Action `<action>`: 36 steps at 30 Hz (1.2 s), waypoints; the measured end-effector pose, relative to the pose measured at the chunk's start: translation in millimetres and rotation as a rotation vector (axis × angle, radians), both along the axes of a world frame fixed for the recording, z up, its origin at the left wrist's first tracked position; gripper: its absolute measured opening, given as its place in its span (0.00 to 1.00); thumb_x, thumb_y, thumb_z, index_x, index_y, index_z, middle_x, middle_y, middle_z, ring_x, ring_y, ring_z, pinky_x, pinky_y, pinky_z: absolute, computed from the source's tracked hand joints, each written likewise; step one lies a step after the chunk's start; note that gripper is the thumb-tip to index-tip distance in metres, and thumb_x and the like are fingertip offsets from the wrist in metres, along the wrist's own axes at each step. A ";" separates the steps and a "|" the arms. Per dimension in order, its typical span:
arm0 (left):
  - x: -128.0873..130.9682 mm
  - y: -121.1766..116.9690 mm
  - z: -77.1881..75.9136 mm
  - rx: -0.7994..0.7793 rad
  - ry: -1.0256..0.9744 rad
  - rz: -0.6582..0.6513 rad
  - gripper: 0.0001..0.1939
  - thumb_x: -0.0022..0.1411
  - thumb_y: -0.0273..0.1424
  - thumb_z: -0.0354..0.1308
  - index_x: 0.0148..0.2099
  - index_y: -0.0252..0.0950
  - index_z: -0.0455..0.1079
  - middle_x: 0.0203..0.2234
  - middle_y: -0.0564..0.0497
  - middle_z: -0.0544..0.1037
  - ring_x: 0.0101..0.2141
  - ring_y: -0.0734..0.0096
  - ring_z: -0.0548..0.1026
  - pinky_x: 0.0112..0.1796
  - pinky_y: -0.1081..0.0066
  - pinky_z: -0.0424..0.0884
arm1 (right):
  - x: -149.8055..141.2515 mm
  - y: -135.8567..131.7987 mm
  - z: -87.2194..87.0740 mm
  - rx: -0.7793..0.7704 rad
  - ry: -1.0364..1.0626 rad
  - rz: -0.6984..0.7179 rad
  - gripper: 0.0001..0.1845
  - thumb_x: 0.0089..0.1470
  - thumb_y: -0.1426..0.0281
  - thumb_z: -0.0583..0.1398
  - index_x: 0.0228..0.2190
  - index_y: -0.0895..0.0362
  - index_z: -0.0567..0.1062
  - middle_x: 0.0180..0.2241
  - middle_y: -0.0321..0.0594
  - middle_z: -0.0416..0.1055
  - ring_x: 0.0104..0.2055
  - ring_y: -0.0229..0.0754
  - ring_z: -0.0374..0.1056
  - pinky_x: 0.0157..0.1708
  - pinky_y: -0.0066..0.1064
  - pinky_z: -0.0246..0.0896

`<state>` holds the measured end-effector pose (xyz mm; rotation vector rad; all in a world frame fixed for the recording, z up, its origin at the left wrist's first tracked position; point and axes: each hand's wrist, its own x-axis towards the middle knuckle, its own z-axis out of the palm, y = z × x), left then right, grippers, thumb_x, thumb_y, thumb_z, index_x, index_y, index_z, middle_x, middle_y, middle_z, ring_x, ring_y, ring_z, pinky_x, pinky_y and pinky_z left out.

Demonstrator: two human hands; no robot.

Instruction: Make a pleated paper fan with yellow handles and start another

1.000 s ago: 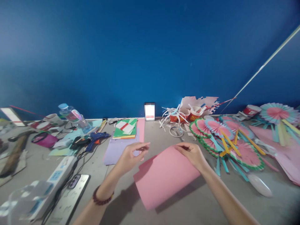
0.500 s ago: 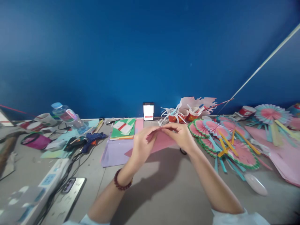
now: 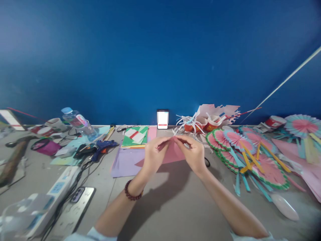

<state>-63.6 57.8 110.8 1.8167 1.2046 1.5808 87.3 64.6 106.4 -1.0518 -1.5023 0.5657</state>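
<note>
A sheet of pink paper (image 3: 175, 154) is held up between my two hands above the table. My left hand (image 3: 155, 150) pinches its upper edge near the middle, and a dark beaded bracelet (image 3: 132, 191) circles that wrist. Close beside it, my right hand (image 3: 192, 150) pinches the same edge, fingertips nearly meeting the left ones. The fingers and the palms partly hide the paper. Behind my left hand lies purple paper (image 3: 125, 162), with green and white paper pieces (image 3: 136, 136) stacked at its far end.
Pink and green paper fans (image 3: 268, 167) spread to the right, near a white oval object (image 3: 285, 207). On the left lie a blue glue gun (image 3: 102, 147), a bottle (image 3: 80, 124), a power strip (image 3: 60, 187) and a phone (image 3: 79, 209). A lit phone (image 3: 163, 119) stands against the blue wall.
My right hand has turned, its fingers now pointing up toward the left fingertips, still pinching the paper. The whole view has shifted slightly, moving the table items rightward.
</note>
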 end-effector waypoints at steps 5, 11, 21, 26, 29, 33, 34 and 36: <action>-1.3 -0.6 1.6 -0.032 -0.069 -0.007 0.08 0.60 0.33 0.60 0.39 0.37 0.78 0.34 0.48 0.82 0.34 0.68 0.79 0.36 0.71 0.76 | -0.8 -2.6 1.5 0.008 -0.016 -0.007 0.10 0.54 0.65 0.61 0.36 0.53 0.81 0.37 0.39 0.80 0.39 0.45 0.75 0.41 0.36 0.70; -1.9 -3.9 4.7 -0.056 -0.112 -0.028 0.07 0.58 0.31 0.61 0.39 0.37 0.78 0.34 0.48 0.82 0.35 0.68 0.79 0.37 0.72 0.76 | 0.3 -5.6 8.4 -0.054 0.025 0.023 0.10 0.53 0.64 0.62 0.36 0.52 0.81 0.38 0.39 0.80 0.40 0.44 0.75 0.42 0.33 0.70; -2.1 -6.6 11.4 -0.099 -0.157 -0.044 0.08 0.57 0.33 0.62 0.37 0.35 0.79 0.34 0.47 0.82 0.35 0.66 0.80 0.38 0.68 0.77 | 0.0 -9.8 11.8 -0.029 0.033 0.014 0.10 0.53 0.66 0.62 0.36 0.54 0.81 0.37 0.39 0.80 0.38 0.42 0.75 0.40 0.32 0.71; -1.9 -7.0 13.6 -0.085 -0.154 -0.043 0.07 0.57 0.31 0.62 0.37 0.36 0.79 0.33 0.47 0.82 0.34 0.67 0.79 0.37 0.70 0.76 | 0.1 -12.0 12.3 -0.013 0.018 0.007 0.09 0.53 0.67 0.62 0.36 0.53 0.82 0.37 0.38 0.80 0.38 0.43 0.75 0.40 0.32 0.71; -1.1 -9.1 15.8 -0.101 -0.159 -0.041 0.06 0.57 0.30 0.62 0.37 0.37 0.79 0.33 0.48 0.82 0.34 0.67 0.79 0.35 0.72 0.76 | 0.0 -12.2 12.1 -0.019 0.019 0.003 0.09 0.53 0.67 0.62 0.36 0.52 0.82 0.37 0.37 0.80 0.38 0.44 0.76 0.40 0.33 0.72; -0.9 -10.5 16.1 -0.110 -0.169 -0.050 0.06 0.57 0.29 0.62 0.37 0.37 0.79 0.33 0.48 0.82 0.34 0.68 0.79 0.34 0.73 0.75 | -0.4 -12.4 12.1 -0.021 0.015 0.003 0.09 0.53 0.67 0.62 0.36 0.51 0.82 0.37 0.37 0.80 0.38 0.44 0.76 0.40 0.33 0.72; -1.0 -10.4 15.8 -0.110 -0.168 -0.055 0.06 0.57 0.29 0.61 0.37 0.37 0.79 0.33 0.48 0.82 0.34 0.68 0.79 0.34 0.73 0.75 | -0.5 -12.6 12.0 -0.019 0.017 0.003 0.09 0.53 0.67 0.62 0.36 0.51 0.82 0.37 0.37 0.80 0.38 0.44 0.76 0.40 0.33 0.72; -1.3 -10.1 15.0 -0.106 -0.163 -0.064 0.06 0.57 0.29 0.61 0.37 0.37 0.79 0.34 0.48 0.82 0.34 0.69 0.78 0.34 0.74 0.75 | -0.6 -12.8 11.7 -0.011 0.022 0.001 0.09 0.53 0.67 0.62 0.36 0.51 0.82 0.38 0.37 0.80 0.39 0.44 0.76 0.40 0.32 0.72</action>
